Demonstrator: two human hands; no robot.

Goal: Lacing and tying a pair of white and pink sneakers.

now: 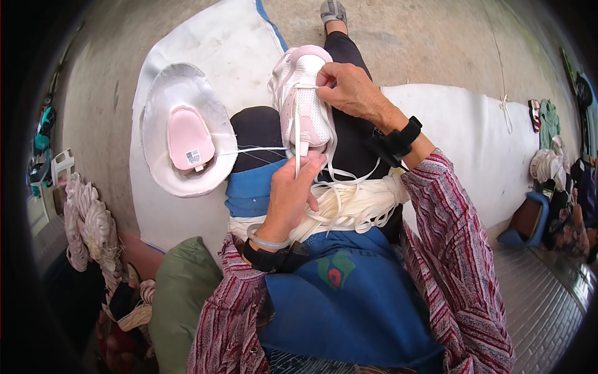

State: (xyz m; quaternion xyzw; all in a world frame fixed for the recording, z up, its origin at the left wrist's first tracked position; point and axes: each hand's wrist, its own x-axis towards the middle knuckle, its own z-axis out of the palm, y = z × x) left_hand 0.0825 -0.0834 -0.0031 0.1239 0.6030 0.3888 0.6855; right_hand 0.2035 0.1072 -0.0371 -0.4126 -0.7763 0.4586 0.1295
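Note:
A pink-and-white shoe upper [309,93] lies over my legs, its mesh side up, with a flat white shoelace [296,134] running along and across it. My right hand [350,90] pinches the lace at the upper's right edge, thumb against fingers. Close to the pale tab at the near end, my left hand [291,190] has its fingers closed on the hanging lace. A thick bundle of cream-white shoelaces [355,202] rests across my lap. Left of my knee sits a white bowl-like piece [159,103] holding a pink tongue-shaped pad [188,134] with a printed label.
White sheeting [448,124] covers the ground on both sides of my legs. A green cushion [180,305] is beside my left arm. Bundled pale uppers [93,218] hang at the far left. At right stand a blue-edged chair [526,218] and more piled items [548,165].

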